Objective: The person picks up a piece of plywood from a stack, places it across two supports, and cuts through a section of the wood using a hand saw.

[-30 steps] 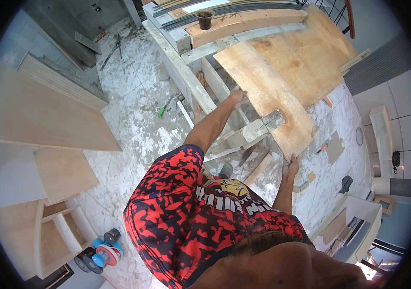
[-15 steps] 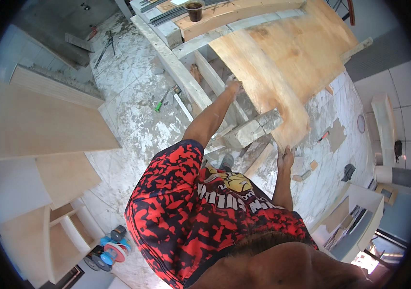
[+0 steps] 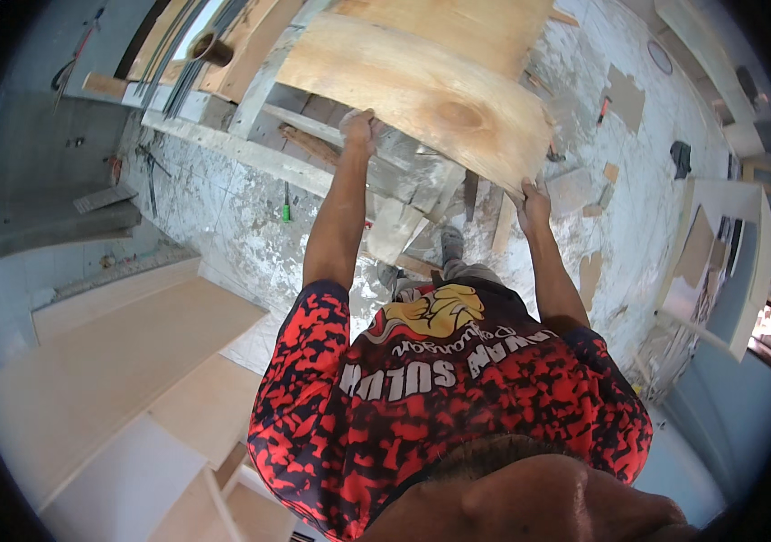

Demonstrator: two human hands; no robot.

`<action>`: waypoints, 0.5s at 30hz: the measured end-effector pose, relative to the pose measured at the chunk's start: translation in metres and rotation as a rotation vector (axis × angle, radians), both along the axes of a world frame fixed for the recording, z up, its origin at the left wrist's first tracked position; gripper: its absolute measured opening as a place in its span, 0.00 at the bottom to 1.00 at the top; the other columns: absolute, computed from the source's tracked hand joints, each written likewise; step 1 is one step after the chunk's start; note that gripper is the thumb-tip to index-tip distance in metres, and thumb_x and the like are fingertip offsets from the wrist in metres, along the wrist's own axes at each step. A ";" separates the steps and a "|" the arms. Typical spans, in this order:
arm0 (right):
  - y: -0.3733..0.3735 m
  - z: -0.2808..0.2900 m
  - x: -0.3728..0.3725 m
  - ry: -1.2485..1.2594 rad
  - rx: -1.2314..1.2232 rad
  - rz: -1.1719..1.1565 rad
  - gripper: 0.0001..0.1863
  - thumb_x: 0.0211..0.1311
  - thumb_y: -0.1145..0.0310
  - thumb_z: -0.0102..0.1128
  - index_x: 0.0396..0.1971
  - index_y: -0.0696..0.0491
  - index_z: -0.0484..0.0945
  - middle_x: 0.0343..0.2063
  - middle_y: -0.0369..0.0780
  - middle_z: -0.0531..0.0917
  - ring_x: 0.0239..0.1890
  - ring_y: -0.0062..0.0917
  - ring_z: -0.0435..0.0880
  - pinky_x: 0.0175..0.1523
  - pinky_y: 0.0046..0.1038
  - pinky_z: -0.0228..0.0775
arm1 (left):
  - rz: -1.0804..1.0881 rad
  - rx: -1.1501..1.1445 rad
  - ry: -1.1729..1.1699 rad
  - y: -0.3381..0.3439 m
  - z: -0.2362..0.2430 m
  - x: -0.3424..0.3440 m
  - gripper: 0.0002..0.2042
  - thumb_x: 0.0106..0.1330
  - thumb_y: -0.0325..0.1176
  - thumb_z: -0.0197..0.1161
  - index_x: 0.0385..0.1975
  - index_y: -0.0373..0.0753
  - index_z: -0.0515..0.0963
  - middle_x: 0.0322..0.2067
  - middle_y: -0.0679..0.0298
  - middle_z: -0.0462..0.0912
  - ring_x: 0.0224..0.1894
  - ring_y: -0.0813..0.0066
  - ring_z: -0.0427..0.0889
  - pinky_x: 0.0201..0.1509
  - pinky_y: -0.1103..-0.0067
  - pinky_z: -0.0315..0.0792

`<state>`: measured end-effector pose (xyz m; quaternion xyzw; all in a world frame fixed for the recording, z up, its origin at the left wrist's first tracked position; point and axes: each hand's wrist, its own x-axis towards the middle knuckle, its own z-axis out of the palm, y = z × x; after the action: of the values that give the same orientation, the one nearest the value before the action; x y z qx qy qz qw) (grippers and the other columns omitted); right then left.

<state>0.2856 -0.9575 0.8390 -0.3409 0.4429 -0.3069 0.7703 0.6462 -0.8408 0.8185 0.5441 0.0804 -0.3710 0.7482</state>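
A thin, pale plywood strip (image 3: 431,99) with a dark knot near its right end lies crosswise ahead of me, overlapping a larger plywood sheet (image 3: 458,32). My left hand (image 3: 361,129) is closed at the strip's near edge, its fingertips partly hidden by the wood. At the near right corner, my right hand (image 3: 534,206) pinches the strip, the thumb showing and other fingers partly out of sight. Under the strip, to the left, is a rough timber frame (image 3: 241,149) with a loose brown wood piece (image 3: 309,144) inside. A pale wooden block (image 3: 394,226) sits below the near edge.
A cup (image 3: 212,49) stands on the bench among dark rods. On the stained floor lie a green-handled tool (image 3: 286,212), a red-handled tool (image 3: 604,110) and wood scraps. Pale boards (image 3: 133,361) fill the lower left; an open white cabinet (image 3: 719,262) is at right.
My view has turned, so the bench and plywood appear farther left and higher. The strip now lies more crosswise, with both hands still at its near edge.
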 end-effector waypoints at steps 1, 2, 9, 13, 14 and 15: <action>-0.001 0.000 0.001 -0.016 0.002 0.005 0.25 0.64 0.75 0.44 0.61 0.54 0.54 0.50 0.44 0.71 0.48 0.32 0.75 0.48 0.33 0.73 | 0.000 -0.015 -0.020 0.000 -0.002 0.002 0.04 0.59 0.23 0.54 0.33 0.35 0.72 0.29 0.61 0.77 0.29 0.71 0.78 0.33 0.77 0.77; -0.001 -0.001 0.002 0.003 0.025 -0.023 0.25 0.64 0.75 0.44 0.61 0.54 0.53 0.50 0.44 0.71 0.48 0.32 0.75 0.48 0.33 0.73 | -0.018 -0.019 0.013 0.001 -0.004 0.005 0.04 0.59 0.23 0.54 0.33 0.35 0.72 0.29 0.62 0.77 0.29 0.71 0.78 0.32 0.77 0.77; 0.009 -0.006 -0.005 -0.022 0.060 -0.033 0.26 0.63 0.75 0.46 0.61 0.57 0.53 0.51 0.45 0.69 0.50 0.33 0.72 0.51 0.37 0.70 | -0.032 0.088 -0.026 0.017 -0.012 0.011 0.02 0.58 0.22 0.55 0.30 0.33 0.73 0.28 0.62 0.76 0.27 0.70 0.78 0.30 0.78 0.78; 0.029 0.012 -0.008 -0.058 0.123 -0.003 0.27 0.62 0.75 0.47 0.61 0.57 0.53 0.53 0.48 0.66 0.54 0.37 0.69 0.54 0.41 0.67 | -0.005 0.193 -0.053 0.038 -0.001 0.002 0.03 0.57 0.23 0.57 0.29 0.32 0.72 0.28 0.60 0.76 0.27 0.68 0.78 0.27 0.76 0.78; 0.033 0.017 -0.006 -0.093 0.097 0.036 0.27 0.63 0.74 0.47 0.61 0.55 0.52 0.55 0.48 0.65 0.57 0.39 0.66 0.55 0.41 0.67 | -0.009 0.229 -0.056 0.042 0.003 0.000 0.04 0.57 0.23 0.58 0.30 0.31 0.72 0.28 0.59 0.76 0.27 0.67 0.78 0.28 0.75 0.78; 0.035 0.023 -0.004 -0.165 0.104 0.055 0.28 0.63 0.73 0.48 0.62 0.53 0.51 0.56 0.48 0.64 0.60 0.42 0.62 0.56 0.41 0.66 | -0.012 0.262 -0.057 0.045 0.007 -0.001 0.05 0.56 0.24 0.59 0.31 0.30 0.72 0.28 0.58 0.76 0.27 0.66 0.78 0.28 0.75 0.78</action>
<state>0.2818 -0.9221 0.8618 -0.2860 0.3838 -0.2892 0.8290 0.6450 -0.7962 0.8259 0.6481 0.1036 -0.3459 0.6705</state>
